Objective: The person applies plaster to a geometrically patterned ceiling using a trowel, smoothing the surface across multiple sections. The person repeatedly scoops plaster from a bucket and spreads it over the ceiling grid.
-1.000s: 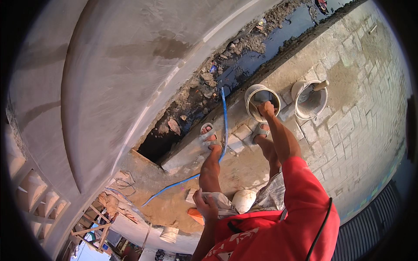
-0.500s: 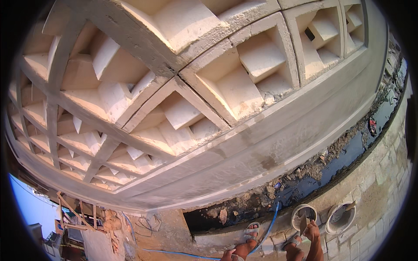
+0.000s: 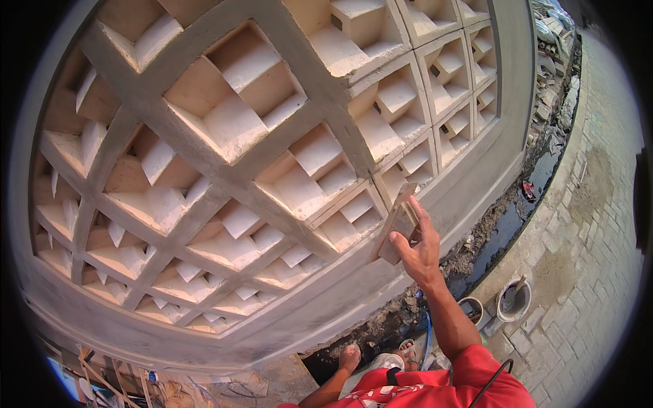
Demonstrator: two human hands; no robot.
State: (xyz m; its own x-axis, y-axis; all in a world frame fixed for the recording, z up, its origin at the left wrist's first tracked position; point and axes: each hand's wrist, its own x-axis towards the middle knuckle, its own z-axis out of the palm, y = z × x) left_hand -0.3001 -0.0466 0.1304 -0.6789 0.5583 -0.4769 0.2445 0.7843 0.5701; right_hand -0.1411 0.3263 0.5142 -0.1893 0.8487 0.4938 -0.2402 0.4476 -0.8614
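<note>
My right hand (image 3: 422,251) grips a flat, brownish rectangular trowel (image 3: 386,246), raised in front of the decorative breeze-block wall (image 3: 258,173), near the joints at its lower right; contact with the wall cannot be told. The wall has cream recessed blocks and grey mortar grid lines, with a smooth grey plastered band (image 3: 265,338) below. My left hand (image 3: 349,357) is low at the bottom middle, fingers curled closed with nothing seen in them.
Beside my right arm stand two buckets (image 3: 513,301) on the paving (image 3: 590,251). A drainage ditch (image 3: 490,245) with dark water and rubble runs along the wall, with a blue hose (image 3: 428,333) over it. Wooden scraps (image 3: 109,377) lie at lower left.
The view has swung up from the ditch and buckets to the block wall. My right hand has come up from inside a bucket with the trowel and is now raised by the wall.
</note>
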